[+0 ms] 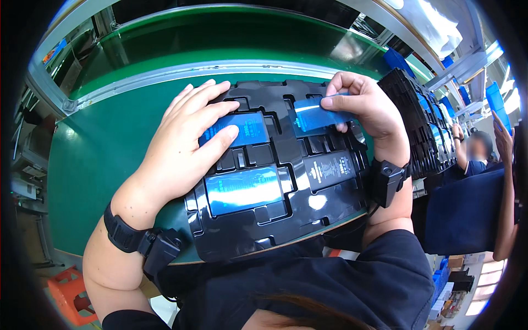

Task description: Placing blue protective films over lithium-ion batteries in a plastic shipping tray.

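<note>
A black moulded tray lies before me with flat rectangular batteries in its pockets. My left hand is spread over the tray's far left part, its thumb and fingers resting on a blue-faced battery. At the far right pocket, my right hand pinches a blue film between thumb and fingers. The film lies over a battery there, and I cannot tell how much of it still sticks. Nearer me are a shiny blue-faced battery on the left and a black battery with pale print on the right.
A tall stack of black trays stands right of my tray on the green tabletop. Beyond a metal rail runs a green surface. An orange stool is at lower left. Another person sits at right.
</note>
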{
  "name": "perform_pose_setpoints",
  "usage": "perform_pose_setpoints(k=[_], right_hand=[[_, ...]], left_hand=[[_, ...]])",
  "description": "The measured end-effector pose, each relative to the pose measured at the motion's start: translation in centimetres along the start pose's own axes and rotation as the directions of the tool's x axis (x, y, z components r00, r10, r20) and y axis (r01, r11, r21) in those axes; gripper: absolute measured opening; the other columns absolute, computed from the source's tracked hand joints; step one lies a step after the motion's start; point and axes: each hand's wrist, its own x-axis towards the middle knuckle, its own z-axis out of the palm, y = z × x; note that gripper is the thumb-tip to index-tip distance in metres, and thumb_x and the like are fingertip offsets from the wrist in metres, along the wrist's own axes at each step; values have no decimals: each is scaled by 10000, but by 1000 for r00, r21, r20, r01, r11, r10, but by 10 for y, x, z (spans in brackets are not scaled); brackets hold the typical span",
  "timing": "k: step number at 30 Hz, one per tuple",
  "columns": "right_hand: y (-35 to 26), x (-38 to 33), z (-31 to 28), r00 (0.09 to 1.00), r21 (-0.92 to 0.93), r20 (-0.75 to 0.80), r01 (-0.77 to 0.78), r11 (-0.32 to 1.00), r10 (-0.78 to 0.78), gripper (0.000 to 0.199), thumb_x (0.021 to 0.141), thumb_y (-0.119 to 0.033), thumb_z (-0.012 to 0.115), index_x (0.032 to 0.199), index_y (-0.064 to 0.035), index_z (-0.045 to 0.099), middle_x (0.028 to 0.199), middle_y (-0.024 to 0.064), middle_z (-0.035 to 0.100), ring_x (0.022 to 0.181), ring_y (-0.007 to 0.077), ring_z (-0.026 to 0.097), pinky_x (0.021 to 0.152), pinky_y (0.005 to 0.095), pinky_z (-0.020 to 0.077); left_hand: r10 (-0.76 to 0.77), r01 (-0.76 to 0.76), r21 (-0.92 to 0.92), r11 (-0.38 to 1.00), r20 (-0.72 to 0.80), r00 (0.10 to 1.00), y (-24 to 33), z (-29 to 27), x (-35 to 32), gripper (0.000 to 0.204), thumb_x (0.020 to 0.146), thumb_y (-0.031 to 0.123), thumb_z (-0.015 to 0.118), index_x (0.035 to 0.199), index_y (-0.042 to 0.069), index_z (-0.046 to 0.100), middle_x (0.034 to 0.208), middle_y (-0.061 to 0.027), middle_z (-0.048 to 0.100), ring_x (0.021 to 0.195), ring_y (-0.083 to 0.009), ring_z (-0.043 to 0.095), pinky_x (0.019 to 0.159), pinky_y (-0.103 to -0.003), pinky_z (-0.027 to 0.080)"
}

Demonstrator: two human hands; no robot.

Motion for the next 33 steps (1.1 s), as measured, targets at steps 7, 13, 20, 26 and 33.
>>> perform_pose_setpoints(k=[7,13,20,26,33], right_hand=[[10,1,1,1000,28,2,-5,1000,5,179,730,-103,716,797,-16,575,657,46,600,477,79,557,423,175,426],[9,-1,3,1000,-7,27,-3,1000,3,171,733,-127,711,783,-24,584,649,34,589,473,62,529,429,169,402],[9,-1,4,1000,-58,17,-13,998,14,159,741,-139,706,785,-34,595,646,15,578,471,48,498,425,168,382],[9,-1,5,999,-92,26,-19,996,21,166,744,-146,709,785,-31,597,642,9,576,474,46,495,423,170,379],[10,0,7,1000,-110,-9,-16,994,15,164,744,-109,715,789,-43,571,643,10,581,438,24,471,393,147,342]], left_hand=[[-5,5,1,1000,37,999,1,-3,2,335,868,237,531,1151,67,585,1335,-107,457,1302,-276,342,1106,-424,170],[-7,7,-1,1000,51,999,5,-5,3,336,870,235,528,1155,67,584,1334,-112,461,1303,-277,343,1103,-428,172],[-9,9,1,1000,55,998,5,-5,4,342,872,245,523,1154,62,583,1333,-117,461,1301,-284,346,1102,-434,170],[0,0,3,1000,59,998,5,-6,4,343,874,249,519,1155,63,582,1331,-121,462,1299,-287,348,1102,-434,168],[-3,3,0,1000,55,998,5,-6,4,348,873,257,519,1157,67,583,1328,-123,463,1298,-288,349,1102,-433,168]])
